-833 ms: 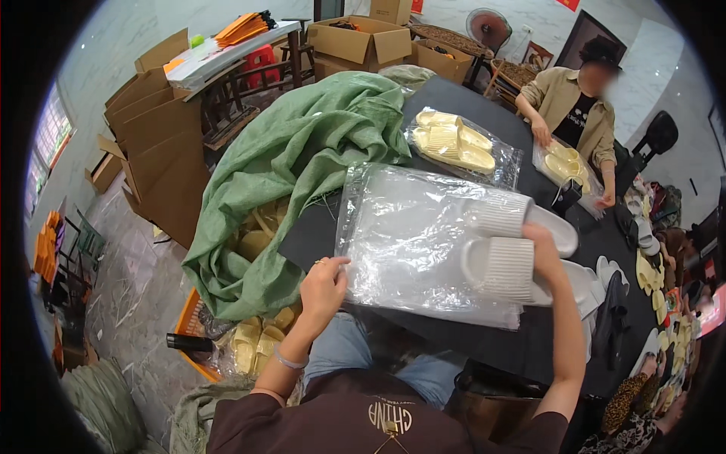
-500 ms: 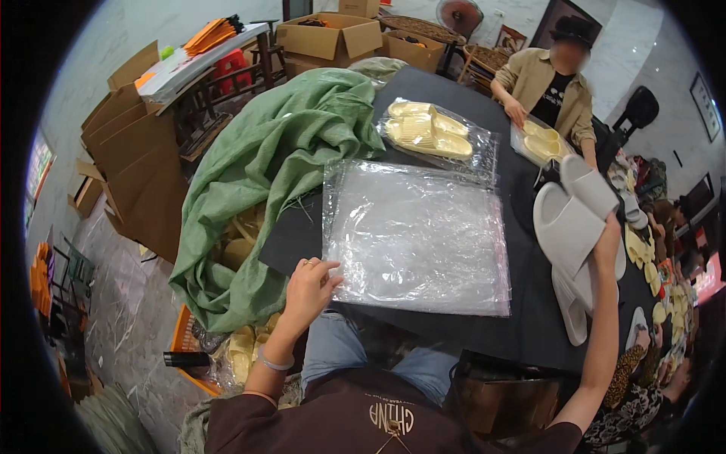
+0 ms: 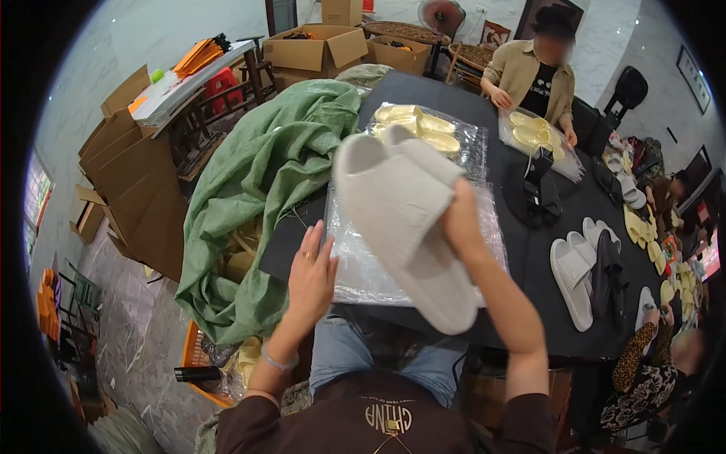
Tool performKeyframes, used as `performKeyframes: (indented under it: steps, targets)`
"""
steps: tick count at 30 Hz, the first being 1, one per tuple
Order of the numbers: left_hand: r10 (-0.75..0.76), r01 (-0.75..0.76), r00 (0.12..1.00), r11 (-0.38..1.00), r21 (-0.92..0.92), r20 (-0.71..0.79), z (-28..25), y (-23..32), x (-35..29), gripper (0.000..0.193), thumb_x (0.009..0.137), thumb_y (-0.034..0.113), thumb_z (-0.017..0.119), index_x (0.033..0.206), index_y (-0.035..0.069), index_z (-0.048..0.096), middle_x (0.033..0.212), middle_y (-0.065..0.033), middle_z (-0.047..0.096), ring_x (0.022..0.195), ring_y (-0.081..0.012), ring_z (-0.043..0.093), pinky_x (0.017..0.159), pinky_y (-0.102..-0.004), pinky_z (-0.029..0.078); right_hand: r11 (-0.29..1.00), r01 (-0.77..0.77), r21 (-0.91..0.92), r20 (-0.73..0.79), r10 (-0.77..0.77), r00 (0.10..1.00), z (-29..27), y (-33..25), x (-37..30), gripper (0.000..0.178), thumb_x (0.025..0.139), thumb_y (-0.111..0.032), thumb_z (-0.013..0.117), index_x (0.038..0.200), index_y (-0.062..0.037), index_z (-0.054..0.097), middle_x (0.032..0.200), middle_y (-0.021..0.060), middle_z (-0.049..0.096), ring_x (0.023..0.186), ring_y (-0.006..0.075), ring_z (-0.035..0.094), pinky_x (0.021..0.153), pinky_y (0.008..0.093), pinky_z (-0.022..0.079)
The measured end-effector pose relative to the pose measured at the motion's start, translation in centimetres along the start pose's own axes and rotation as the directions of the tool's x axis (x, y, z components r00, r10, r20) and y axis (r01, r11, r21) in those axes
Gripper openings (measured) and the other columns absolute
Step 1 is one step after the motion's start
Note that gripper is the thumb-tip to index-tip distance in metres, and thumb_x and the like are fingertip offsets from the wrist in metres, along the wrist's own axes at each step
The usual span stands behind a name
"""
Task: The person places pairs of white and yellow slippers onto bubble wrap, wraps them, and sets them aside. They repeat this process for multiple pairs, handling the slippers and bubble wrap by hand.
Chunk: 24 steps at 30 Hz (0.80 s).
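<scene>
The pair of pale grey slides (image 3: 401, 227) has swung leftward since the earlier frame, from beside the clear plastic bags (image 3: 349, 265) to above them, and the right hand (image 3: 463, 219) has travelled with it. The slides look matte and moulded, with rounded ends, thick soles and broad straps; faint ribbing runs across the front one, which slants and partly hides the other. They are held up over the near edge of the black tabletop (image 3: 533, 253). The right hand's grip is closed around their strap side, while the left hand's (image 3: 310, 276) is loose and empty, fingers extended by the bags' left edge; whether they touch it, I cannot tell. The bags are glossy, wrinkled and flat. Crumpled green woven cloth (image 3: 265, 166) drapes the tabletop's left edge, and pale yellow slides (image 3: 397, 115) in shiny film lie toward the far edge. Near the right edge sit ribbed grey slides (image 3: 572, 284) beside smooth black slides (image 3: 607, 284)
</scene>
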State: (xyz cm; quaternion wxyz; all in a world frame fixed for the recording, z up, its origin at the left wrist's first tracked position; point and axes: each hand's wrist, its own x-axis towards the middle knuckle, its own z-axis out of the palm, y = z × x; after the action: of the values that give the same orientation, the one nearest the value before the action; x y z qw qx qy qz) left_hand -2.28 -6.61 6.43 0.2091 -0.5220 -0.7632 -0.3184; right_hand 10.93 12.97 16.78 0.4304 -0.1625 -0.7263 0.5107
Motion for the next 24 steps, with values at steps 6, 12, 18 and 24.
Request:
performKeyframes:
  steps: [6,12,18,24]
  targets:
    - [-0.031,0.133,0.974,0.88,-0.456,0.224,8.4,-6.8,-1.4,0.042,0.079,0.017,0.059,0.119,0.004,0.057,0.123,-0.0177,0.055,0.12,-0.0324,0.046,0.101,-0.0428,0.035,0.917,-0.136,-0.375,-0.045,0.128,0.991,8.8,6.9,0.0,0.019,0.072,-0.004,0.056,0.089,0.005,0.06,0.091,0.0281,0.062,0.09,0.0434,0.059,0.08,0.0479,0.046]
    - [-0.088,0.217,0.947,0.885,-0.412,0.31,10.6,-7.6,-3.3,0.044,0.08,0.021,0.057,0.12,0.004,0.056,0.125,-0.0176,0.054,0.122,-0.0316,0.045,0.103,-0.0431,0.032,0.758,-0.079,-0.648,0.057,0.152,0.987,10.9,12.8,-3.9,0.023,0.07,-0.011,0.062,0.09,0.0013,0.062,0.094,0.0207,0.061,0.095,0.0377,0.057,0.079,0.0465,0.047]
    - [-0.066,0.16,0.919,0.964,-0.213,0.39,9.5,-5.9,-2.3,0.046,0.081,0.026,0.055,0.121,0.004,0.056,0.127,-0.0174,0.053,0.124,-0.0308,0.044,0.106,-0.0435,0.029,0.604,0.008,-0.797,0.147,0.181,0.973,8.0,13.9,-3.8,0.022,0.069,-0.012,0.063,0.089,-0.0023,0.063,0.097,0.0135,0.061,0.099,0.0313,0.053,0.085,0.0436,0.042]
    - [-0.12,0.08,0.899,0.991,0.111,0.421,8.7,-4.0,-0.5,0.054,0.089,0.034,0.044,0.134,0.005,0.042,0.143,-0.0124,0.036,0.136,-0.0256,0.029,0.11,-0.0488,0.019,0.48,-0.119,-0.869,-0.023,0.202,0.979,2.2,15.3,-2.6,0.021,0.069,-0.01,0.06,0.089,-0.0034,0.064,0.098,0.0107,0.062,0.1,0.0293,0.053,0.087,0.0439,0.04]
